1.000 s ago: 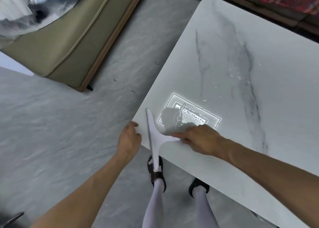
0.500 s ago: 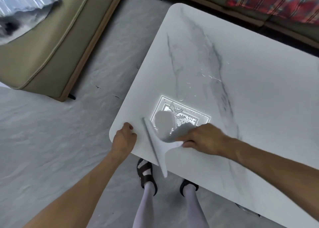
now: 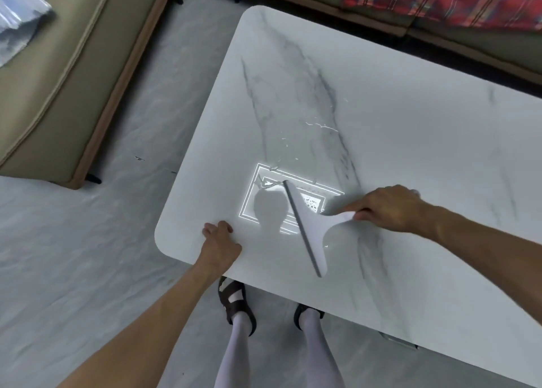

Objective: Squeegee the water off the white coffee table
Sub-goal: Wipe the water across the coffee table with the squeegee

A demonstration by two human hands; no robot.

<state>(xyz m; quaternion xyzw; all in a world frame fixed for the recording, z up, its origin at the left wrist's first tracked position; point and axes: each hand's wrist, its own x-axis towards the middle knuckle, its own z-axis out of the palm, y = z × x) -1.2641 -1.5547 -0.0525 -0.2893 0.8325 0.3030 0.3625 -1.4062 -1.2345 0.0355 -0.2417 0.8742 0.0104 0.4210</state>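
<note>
The white marble-look coffee table (image 3: 410,141) fills the right of the view. My right hand (image 3: 387,208) grips the handle of a white squeegee (image 3: 311,226), whose long blade lies on the tabletop, running from near the bright light reflection down toward the near edge. Small water drops and streaks (image 3: 319,126) glint on the table beyond the blade. My left hand (image 3: 218,241) rests on the table's near edge by the rounded corner, fingers curled over it and holding nothing else.
A beige armchair (image 3: 58,73) stands on the grey floor at the left. A sofa with a red plaid blanket (image 3: 445,0) runs along the table's far side. My feet in black sandals (image 3: 234,302) are under the table's near edge.
The squeegee has moved right, away from the table's left edge and further onto the top. My left hand stays on the near edge. The camera view has shifted.
</note>
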